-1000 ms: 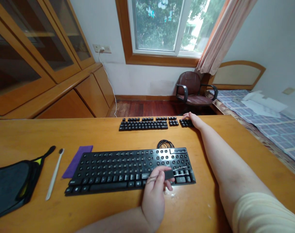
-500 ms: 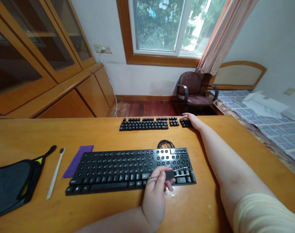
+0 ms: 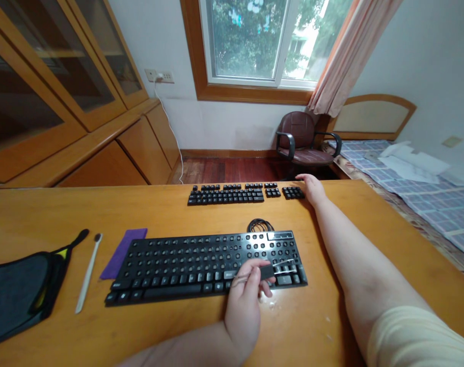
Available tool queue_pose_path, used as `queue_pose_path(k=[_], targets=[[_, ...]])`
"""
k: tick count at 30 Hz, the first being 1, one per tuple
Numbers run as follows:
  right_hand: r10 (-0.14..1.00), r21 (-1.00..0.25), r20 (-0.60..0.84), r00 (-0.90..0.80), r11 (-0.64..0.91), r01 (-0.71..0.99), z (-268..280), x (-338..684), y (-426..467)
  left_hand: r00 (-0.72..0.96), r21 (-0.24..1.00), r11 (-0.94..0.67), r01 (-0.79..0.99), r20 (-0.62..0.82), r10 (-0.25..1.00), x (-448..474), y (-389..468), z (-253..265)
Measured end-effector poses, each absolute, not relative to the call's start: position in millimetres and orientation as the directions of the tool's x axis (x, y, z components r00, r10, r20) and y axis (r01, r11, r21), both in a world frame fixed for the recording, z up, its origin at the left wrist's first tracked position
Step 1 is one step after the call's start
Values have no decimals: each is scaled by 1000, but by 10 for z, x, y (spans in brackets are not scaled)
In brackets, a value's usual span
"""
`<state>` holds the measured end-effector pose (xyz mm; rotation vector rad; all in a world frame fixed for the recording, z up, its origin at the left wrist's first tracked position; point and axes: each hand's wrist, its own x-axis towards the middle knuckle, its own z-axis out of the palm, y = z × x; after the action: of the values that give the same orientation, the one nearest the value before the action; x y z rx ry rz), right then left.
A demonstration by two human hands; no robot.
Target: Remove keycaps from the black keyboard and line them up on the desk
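My left hand (image 3: 247,300) is closed around the dark handle of a wire keycap puller (image 3: 267,272). Its thin metal prongs point right, over the lower right keys of a black keyboard (image 3: 170,265). That keyboard has bare switch posts across its upper rows, while keycaps sit on the lowest rows and part of the number pad. At the far edge of the table, my right hand (image 3: 311,189) rests beside a block of loose number-pad keycaps (image 3: 292,192), its fingers stretched out. More removed keycaps (image 3: 227,197) stand in rows to the left of that block.
A coiled black cable (image 3: 260,225) lies behind the keyboard. To the left are a purple cloth (image 3: 123,252), partly under the keyboard, a white toothbrush-like brush (image 3: 88,275) and a dark zipped pouch (image 3: 18,290). Beyond the wooden table (image 3: 159,336) stands an office chair (image 3: 298,137).
My right hand has shifted slightly right, off the number-pad keycaps, which now show more fully. My left hand keeps the keycap puller in nearly the same place.
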<state>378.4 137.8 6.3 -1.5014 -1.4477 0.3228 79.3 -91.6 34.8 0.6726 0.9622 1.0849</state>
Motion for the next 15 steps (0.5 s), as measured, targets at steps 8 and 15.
queue_pose_path(k=[8, 15], targets=[[743, -852, -160, -650, 228, 471, 1052, 2745, -119, 165, 876, 298, -379, -253, 953, 789, -913, 266], [771, -708, -254, -584, 263, 655, 1029, 2470, -861, 105, 908, 195, -372, -167, 980, 791, -950, 294]])
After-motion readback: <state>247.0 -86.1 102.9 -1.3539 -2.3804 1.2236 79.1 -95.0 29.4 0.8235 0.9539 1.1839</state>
